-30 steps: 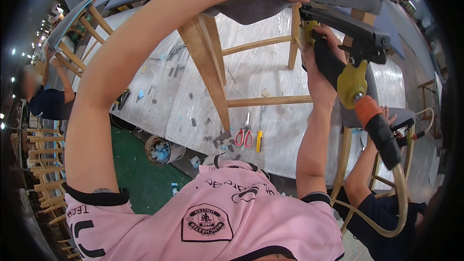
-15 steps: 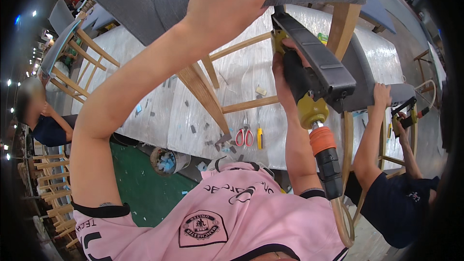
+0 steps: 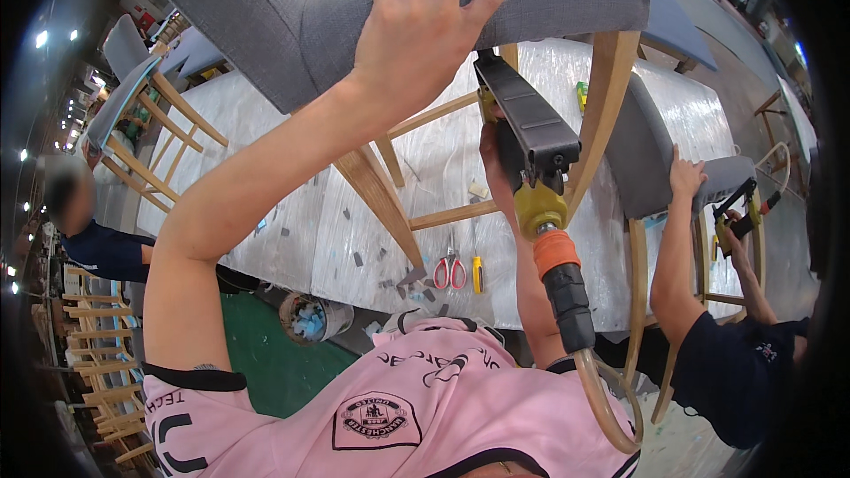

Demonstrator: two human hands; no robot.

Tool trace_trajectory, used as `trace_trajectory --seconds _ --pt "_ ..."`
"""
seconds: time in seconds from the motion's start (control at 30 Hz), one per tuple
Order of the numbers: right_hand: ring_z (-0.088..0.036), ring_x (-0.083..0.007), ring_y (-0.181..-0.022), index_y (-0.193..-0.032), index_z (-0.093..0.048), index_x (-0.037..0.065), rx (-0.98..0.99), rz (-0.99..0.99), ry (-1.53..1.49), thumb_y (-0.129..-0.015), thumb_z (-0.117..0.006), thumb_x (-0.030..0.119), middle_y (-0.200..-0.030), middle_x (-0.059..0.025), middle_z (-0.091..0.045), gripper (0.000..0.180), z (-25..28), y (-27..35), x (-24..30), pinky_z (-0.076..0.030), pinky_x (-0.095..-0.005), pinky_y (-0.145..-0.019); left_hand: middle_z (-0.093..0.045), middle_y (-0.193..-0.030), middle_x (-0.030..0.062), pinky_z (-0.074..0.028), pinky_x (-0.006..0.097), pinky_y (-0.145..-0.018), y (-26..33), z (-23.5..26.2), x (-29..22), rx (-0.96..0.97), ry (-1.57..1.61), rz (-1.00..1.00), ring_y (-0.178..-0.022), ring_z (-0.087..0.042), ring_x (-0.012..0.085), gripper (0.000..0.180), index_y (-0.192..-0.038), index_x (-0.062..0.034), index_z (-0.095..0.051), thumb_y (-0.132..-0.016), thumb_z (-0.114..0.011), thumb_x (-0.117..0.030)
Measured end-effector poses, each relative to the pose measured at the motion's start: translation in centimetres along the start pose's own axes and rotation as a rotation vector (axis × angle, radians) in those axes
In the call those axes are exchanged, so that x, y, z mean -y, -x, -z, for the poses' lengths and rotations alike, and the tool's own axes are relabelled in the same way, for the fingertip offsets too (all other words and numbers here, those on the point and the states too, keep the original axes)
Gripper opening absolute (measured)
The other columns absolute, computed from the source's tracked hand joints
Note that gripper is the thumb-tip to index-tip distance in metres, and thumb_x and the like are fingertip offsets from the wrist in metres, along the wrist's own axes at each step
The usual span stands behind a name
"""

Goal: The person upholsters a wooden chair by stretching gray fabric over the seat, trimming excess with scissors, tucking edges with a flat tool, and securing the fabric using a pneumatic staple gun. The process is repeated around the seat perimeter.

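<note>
Now the chair (image 3: 496, 0) sits closer and squarer under the camera than it did a second ago: the grey seat has swung down across the top of the view, and the left hand (image 3: 421, 31) has gone from gripping its edge to lying flat on the cushion, fingers spread wide and pressing the fabric. The stapler (image 3: 531, 133) has come up with it, nose tucked under the seat rim just beside the pale wooden leg (image 3: 606, 115), where a second ago it hung further right and lower. The right hand (image 3: 498, 168) is wrapped shut round the grip, mostly hidden behind the tool's body. By the look of it, the seat is being held steady so the fabric can be fastened along the underside at this corner. The fabric is a coarse grey weave, padded and rounded at the edge; the legs and rungs are smooth light wood, tapered. The tool is matte black and boxy, with a yellow fitting, an orange collar and a ribbed black sleeve running into a clear, yellowish hose (image 3: 611, 407) that loops down. Below lies the table (image 3: 266, 239), covered in shiny, wrinkled plastic, with red-handled scissors (image 3: 450, 270) on it. At the right a co-worker (image 3: 735, 363) steadies another grey chair.
</note>
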State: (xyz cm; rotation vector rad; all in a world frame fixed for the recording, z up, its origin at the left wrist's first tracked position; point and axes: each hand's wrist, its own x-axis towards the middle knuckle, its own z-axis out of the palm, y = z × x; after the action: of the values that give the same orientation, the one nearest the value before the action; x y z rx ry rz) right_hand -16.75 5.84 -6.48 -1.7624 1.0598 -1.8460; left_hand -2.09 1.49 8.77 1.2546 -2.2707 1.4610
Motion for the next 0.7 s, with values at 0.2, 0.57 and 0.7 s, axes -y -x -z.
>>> trace_trajectory --seconds 0.2,0.57,0.7 --pt "-0.066 -0.0255 -0.119 -0.122 -0.066 0.003 -0.001 -0.003 -0.038 -0.085 -0.066 -0.005 -0.139 -0.0209 -0.061 0.038 -1.5 1.1 0.6 -0.053 -0.0332 -0.098 -0.052 -0.144 0.0159 -0.05 0.055 -0.096 0.6 -2.5 -0.4 -0.205 0.039 0.055 -0.118 -0.058 0.0373 0.081 -0.158 -0.0219 -0.039 -0.084 -0.072 -0.015" --pt "-0.064 -0.0157 -0.108 -0.125 -0.064 0.008 0.075 -0.003 0.031 -0.091 -0.067 0.0 -0.113 -0.005 -0.068 0.035 -0.9 -1.6 0.6 -0.049 -0.0343 -0.101 -0.034 -0.159 0.0323 -0.036 0.046 -0.119 -2.3 -3.0 10.7 0.292 0.912 0.154 -0.142 -0.043 0.0457 0.118 -0.154 0.0113 -0.031 -0.079 -0.07 -0.071" --pt "-0.064 -0.0167 -0.106 -0.122 -0.065 0.007 0.07 0.027 0.038 -0.091 -0.067 0.0 -0.112 -0.0059 -0.068 0.032 -1.2 -2.1 0.3 -0.049 -0.034 -0.101 -0.042 -0.154 0.0345 -0.037 0.044 -0.118 -2.0 -3.6 9.7 0.312 0.848 0.101 -0.141 -0.046 0.0428 0.115 -0.153 0.01 -0.034 -0.079 -0.072 -0.069"
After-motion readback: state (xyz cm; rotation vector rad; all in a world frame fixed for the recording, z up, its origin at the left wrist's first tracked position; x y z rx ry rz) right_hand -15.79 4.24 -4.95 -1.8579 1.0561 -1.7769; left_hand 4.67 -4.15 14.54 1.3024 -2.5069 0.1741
